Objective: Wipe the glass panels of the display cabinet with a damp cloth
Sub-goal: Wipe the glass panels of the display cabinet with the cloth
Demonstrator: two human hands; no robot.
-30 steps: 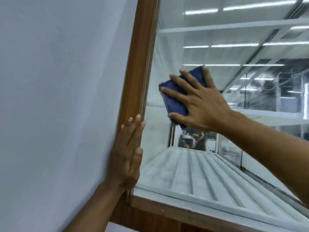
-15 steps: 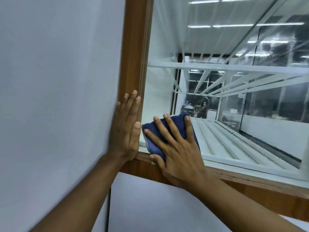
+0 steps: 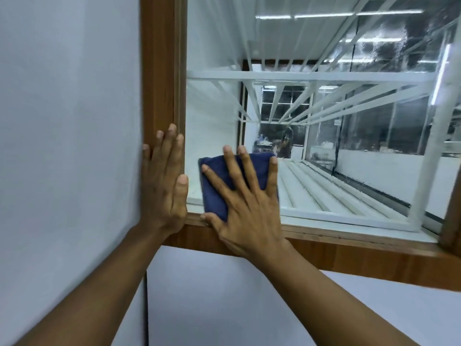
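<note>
Glass (image 3: 212, 108) running up and right from its lower-left corner, likely the way to go next. Left hand (image 3: 164, 181) flat on the frame (image 3: 159, 71), fingers straight, holding nothing. Right hand (image 3: 247, 208) splayed flat, pressing the cloth (image 3: 217, 186) into that corner.

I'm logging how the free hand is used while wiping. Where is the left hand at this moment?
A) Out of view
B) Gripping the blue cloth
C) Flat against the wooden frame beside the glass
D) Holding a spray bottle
C: the left hand lies flat with straight fingers on the wooden frame, while the right hand presses the blue cloth against the glass panel.
</note>
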